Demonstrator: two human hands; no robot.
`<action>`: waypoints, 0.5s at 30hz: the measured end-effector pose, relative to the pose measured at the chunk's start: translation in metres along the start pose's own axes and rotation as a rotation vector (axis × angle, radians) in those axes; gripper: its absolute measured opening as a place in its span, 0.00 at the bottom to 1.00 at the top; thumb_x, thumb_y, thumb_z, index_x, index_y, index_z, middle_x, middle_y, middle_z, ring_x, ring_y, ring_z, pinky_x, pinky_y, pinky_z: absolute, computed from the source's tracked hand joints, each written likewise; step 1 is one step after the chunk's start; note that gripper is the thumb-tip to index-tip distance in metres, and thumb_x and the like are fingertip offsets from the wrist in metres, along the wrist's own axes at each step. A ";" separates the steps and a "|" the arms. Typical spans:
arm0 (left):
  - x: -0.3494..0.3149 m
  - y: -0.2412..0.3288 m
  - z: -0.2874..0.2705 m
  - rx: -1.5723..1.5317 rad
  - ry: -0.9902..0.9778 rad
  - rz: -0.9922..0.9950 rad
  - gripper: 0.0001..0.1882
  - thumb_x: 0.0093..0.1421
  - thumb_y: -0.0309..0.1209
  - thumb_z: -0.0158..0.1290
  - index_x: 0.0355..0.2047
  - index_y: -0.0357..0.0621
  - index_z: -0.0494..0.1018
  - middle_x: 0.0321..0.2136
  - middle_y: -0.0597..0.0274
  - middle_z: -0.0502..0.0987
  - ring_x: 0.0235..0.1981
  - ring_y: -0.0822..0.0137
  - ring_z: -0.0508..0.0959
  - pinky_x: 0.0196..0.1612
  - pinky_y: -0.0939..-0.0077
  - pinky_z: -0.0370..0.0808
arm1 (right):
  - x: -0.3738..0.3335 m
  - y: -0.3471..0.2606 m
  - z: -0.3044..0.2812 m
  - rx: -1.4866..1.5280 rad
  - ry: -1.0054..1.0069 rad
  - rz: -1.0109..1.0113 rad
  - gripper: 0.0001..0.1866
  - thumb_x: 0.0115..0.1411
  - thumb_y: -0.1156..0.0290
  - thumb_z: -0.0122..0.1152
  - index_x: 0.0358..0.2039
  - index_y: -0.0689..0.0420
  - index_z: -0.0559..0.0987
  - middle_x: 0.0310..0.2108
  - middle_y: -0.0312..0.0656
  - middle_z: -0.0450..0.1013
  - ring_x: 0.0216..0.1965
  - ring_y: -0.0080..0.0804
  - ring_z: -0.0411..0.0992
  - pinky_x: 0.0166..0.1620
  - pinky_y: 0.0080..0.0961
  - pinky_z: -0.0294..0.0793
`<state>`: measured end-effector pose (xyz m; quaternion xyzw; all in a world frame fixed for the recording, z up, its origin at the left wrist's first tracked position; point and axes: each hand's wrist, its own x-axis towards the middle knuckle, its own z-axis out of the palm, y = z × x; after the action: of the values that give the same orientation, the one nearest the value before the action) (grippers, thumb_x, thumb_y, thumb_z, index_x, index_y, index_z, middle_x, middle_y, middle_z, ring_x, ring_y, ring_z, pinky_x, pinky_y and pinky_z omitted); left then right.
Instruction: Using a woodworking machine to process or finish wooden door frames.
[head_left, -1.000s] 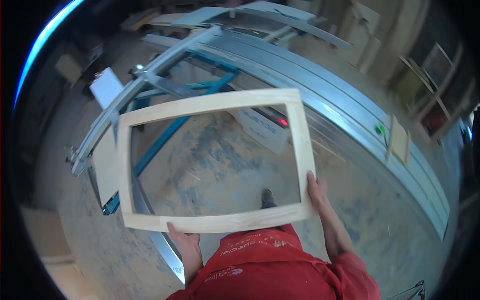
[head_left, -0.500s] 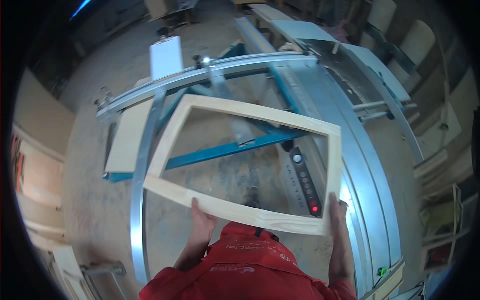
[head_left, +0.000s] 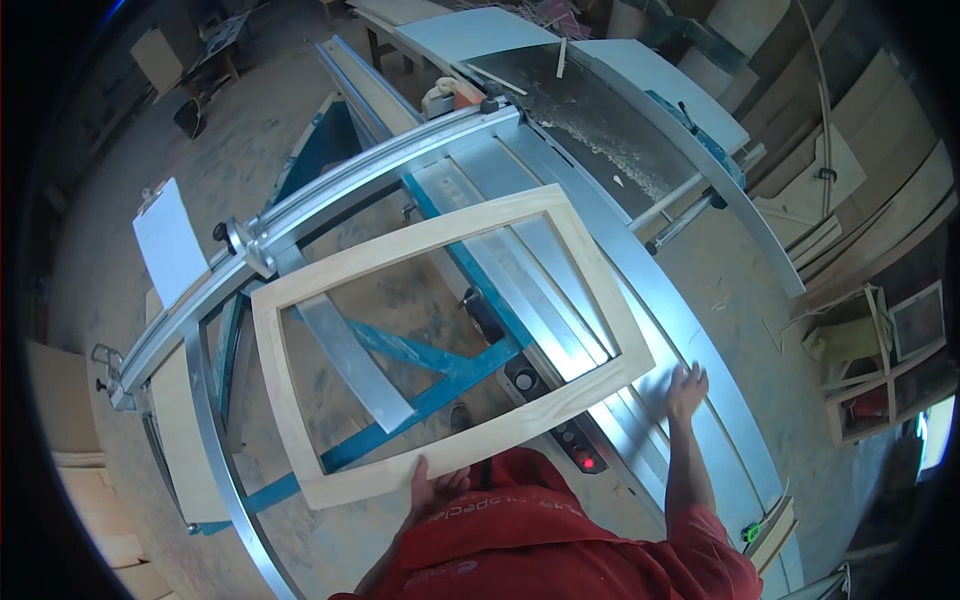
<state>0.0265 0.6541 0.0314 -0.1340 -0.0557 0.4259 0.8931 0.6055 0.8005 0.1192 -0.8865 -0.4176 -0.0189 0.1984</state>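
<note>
A pale wooden frame (head_left: 500, 432), four-sided with slightly bowed long rails, lies across the metal bars and the silver sliding table (head_left: 700, 370) of a panel saw. My left hand (head_left: 436, 484) grips its near rail, thumb on top and the other fingers folded under the edge. Off the frame's right corner, my right hand (head_left: 686, 391) is over the sliding table with its fingers apart and nothing in them. Whether this hand touches the metal I cannot tell.
A silver fence (head_left: 330, 205) runs along the far side, with a clipboard (head_left: 168, 240) beside it. Below the frame are teal support bars (head_left: 400, 430) and a control strip (head_left: 570, 435) with a red light. Wooden boards (head_left: 890, 170) lean at the right.
My right hand has let go of the frame and moved aside. The frame has turned counterclockwise and come down onto the machine, while my left hand keeps its hold. The view has turned rightward.
</note>
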 end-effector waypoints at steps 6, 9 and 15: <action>0.151 -0.058 0.085 0.315 1.022 0.201 0.42 0.71 0.70 0.43 0.69 0.49 0.67 0.66 0.55 0.74 0.70 0.56 0.70 0.72 0.55 0.64 | -0.070 0.085 -0.021 -0.336 -0.056 0.223 0.41 0.73 0.41 0.49 0.72 0.64 0.65 0.75 0.72 0.52 0.76 0.72 0.49 0.75 0.66 0.45; 0.208 -0.078 0.098 0.291 1.132 0.281 0.43 0.71 0.69 0.44 0.70 0.48 0.66 0.69 0.54 0.71 0.72 0.55 0.67 0.73 0.56 0.63 | -0.047 0.080 -0.037 -0.373 -0.079 0.215 0.43 0.73 0.39 0.47 0.72 0.65 0.65 0.76 0.70 0.52 0.77 0.71 0.49 0.73 0.69 0.47; 0.251 -0.117 0.094 0.394 1.077 0.272 0.42 0.71 0.68 0.47 0.72 0.51 0.61 0.71 0.54 0.67 0.73 0.54 0.65 0.74 0.53 0.61 | -0.033 0.093 -0.034 -0.382 -0.073 0.180 0.44 0.73 0.37 0.45 0.72 0.65 0.66 0.76 0.69 0.52 0.77 0.70 0.49 0.72 0.69 0.49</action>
<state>0.2522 0.7967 0.1515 -0.1689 0.5038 0.4109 0.7408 0.6578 0.7104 0.1124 -0.9418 -0.3326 -0.0478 0.0121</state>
